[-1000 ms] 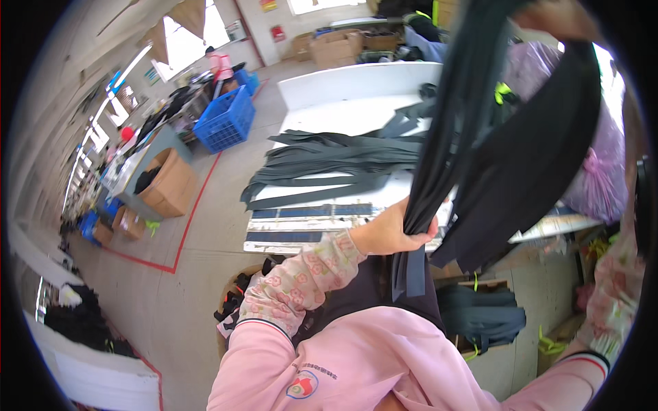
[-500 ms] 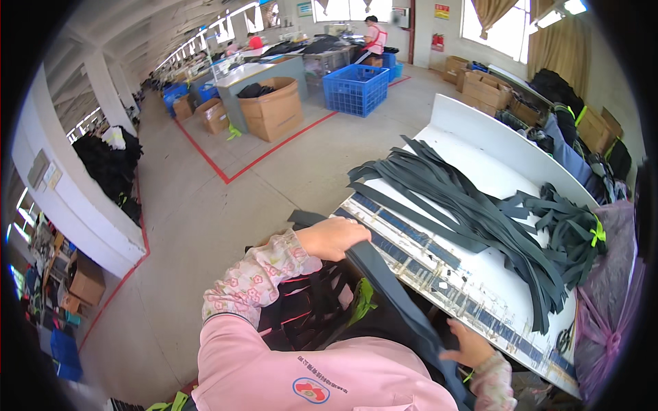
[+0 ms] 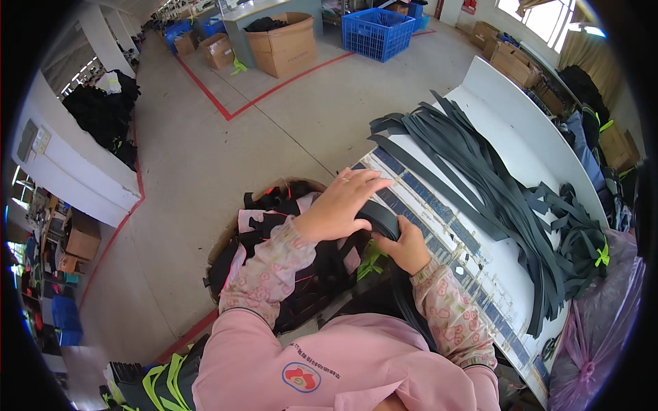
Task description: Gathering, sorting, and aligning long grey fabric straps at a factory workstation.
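Note:
A bundle of dark grey fabric straps (image 3: 381, 219) bends over between my hands, at the near left edge of the white table (image 3: 497, 161). My right hand (image 3: 407, 248) is closed round the bundle, and its tail hangs down in front of my pink top. Just to the left, my left hand (image 3: 343, 204) has its fingers stretched out and apart, its thumb beside the bend of the straps. Many more dark grey straps (image 3: 473, 164) lie lengthwise across the table. At their far right end, a tangled pile (image 3: 572, 240) is tied with a bright yellow-green strip (image 3: 602, 256).
Below my left arm stands a carton of black and pink pieces (image 3: 274, 226). A purple plastic bag (image 3: 591, 342) hangs at the table's right end, near black scissors (image 3: 550, 348). Farther off are a cardboard box (image 3: 284, 48), a blue crate (image 3: 377, 35) and a white pillar (image 3: 75, 164).
My right hand has come up and left to the table edge and grips the straps near their bend. My left hand has opened from its grip. The view has tilted down.

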The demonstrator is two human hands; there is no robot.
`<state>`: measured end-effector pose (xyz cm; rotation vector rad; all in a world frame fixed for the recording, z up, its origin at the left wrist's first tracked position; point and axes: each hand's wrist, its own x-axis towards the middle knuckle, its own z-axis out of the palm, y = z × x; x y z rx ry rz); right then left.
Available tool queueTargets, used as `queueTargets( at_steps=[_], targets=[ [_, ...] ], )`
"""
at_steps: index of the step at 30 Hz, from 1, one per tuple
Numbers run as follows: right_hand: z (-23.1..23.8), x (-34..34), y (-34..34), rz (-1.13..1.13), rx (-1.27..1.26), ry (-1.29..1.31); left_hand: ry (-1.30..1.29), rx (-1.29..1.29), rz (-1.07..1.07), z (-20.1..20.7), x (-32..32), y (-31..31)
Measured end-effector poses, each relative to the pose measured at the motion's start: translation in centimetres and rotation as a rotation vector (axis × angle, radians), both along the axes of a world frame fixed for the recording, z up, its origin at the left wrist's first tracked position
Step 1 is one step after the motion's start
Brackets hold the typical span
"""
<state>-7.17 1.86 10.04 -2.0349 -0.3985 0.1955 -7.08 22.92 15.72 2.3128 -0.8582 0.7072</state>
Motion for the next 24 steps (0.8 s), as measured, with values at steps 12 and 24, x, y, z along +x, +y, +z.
queueTargets(
  at_steps=[12,24],
  targets=[
    [1.3,-1.8,0.1,-0.119,0.024,-0.075,1.045,-1.884,-0.602,-10.0,-0.4,-6.0],
    [4.8,-0.5,0.5,-0.014,0.195,-0.211,0.681,-1.062,-0.714,-0.6,2.1,-5.3]
  ],
)
